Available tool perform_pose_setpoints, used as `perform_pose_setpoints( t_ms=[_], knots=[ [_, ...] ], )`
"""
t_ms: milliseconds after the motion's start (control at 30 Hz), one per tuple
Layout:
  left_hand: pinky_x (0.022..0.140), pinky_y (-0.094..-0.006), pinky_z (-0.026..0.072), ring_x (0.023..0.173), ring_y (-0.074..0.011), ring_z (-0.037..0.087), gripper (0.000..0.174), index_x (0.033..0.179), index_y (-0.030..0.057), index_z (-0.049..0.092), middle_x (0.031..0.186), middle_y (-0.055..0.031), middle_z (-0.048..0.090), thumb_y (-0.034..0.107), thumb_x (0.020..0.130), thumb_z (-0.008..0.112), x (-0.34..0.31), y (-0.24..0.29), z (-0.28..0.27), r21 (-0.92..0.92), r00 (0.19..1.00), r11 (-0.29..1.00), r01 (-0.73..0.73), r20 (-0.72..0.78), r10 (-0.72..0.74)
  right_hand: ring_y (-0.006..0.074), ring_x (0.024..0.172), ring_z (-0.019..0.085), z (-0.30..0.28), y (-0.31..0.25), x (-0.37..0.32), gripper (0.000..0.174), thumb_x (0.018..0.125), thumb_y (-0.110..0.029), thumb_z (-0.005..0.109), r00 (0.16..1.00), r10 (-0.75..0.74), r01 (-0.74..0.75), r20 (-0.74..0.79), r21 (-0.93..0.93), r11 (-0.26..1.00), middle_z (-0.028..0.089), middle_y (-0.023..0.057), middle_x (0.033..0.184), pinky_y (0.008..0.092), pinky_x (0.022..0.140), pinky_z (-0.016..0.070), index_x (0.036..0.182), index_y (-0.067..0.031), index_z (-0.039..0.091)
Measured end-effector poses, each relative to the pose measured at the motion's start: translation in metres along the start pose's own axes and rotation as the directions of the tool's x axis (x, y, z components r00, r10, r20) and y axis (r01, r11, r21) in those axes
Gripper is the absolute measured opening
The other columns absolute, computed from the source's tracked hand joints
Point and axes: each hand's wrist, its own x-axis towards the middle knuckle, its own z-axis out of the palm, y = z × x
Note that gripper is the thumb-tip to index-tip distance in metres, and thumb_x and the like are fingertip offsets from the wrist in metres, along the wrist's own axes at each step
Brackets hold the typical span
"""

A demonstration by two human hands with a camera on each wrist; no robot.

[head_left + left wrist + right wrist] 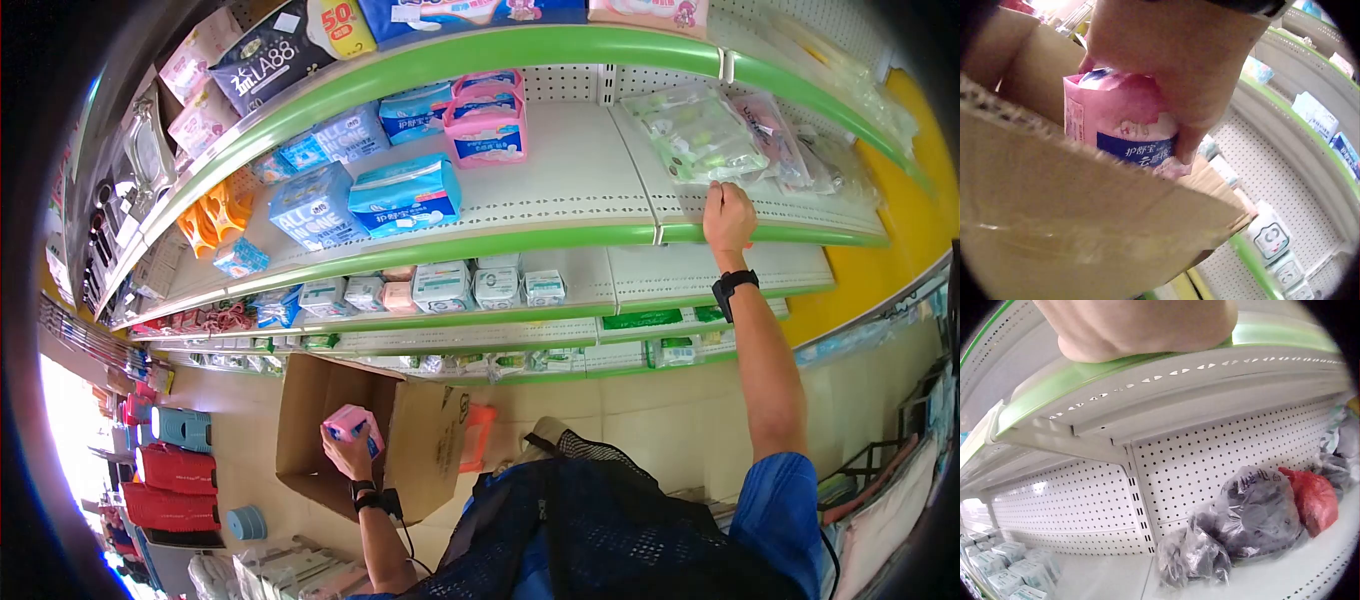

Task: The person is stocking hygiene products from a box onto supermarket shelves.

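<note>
My left hand [347, 455] grips a pink pack of sanitary pads [354, 424] with a dark blue label, at the mouth of an open cardboard box [428, 440]. In the left wrist view the fingers clasp the pink pack [1119, 115] from above, behind the box's near flap [1085, 206]. My right hand [728, 222] rests on the green front edge of the shelf, just before a clear bag of green-patterned packs [700, 135]. The right wrist view has the heel of that hand [1147, 325] over the shelf edge, its fingers out of sight.
On the same shelf stand blue pad packs [405, 195], pink packs [487, 130] and orange items [212, 218]. White packs [443, 287] line the shelf below. Bagged dark goods [1257, 512] lie under my right hand. Red cases [175, 485] and a blue bucket [246, 522] stand on the floor.
</note>
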Motion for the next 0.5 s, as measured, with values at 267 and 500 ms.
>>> perform_pose_setpoints(
  t_ms=[267,500],
  knots=[
    [0.102,-0.0445,0.0465,0.117,-0.0408,0.06,0.067,0.126,-0.0102,0.057,0.122,-0.028,0.063,0.029,0.078,0.081,-0.014,-0.073,0.073,-0.004,0.953,0.999,0.051,0.3,-0.047,0.035,0.069,0.061,0.001,0.001,0.0,0.026,0.089,-0.021,0.059,0.998,0.049,-0.048,0.033,-0.038,0.998,0.064,0.0111,0.073,0.0478,0.063,0.0466,0.069,-0.0046,0.062],
    [0.089,-0.0406,0.0536,0.101,-0.0338,0.068,0.044,0.122,-0.0068,0.059,0.115,-0.0244,0.066,0.014,0.087,0.074,0.018,0.021,0.024,-0.304,0.996,0.953,-0.002,0.087,0.03,0.0348,0.069,0.061,0.003,0.003,0.0,0.027,0.09,-0.021,0.059,0.999,0.031,-0.031,0.013,-0.012,0.999,0.064,0.0106,0.072,0.0478,0.063,0.0459,0.068,-0.0053,0.062]
  ],
)
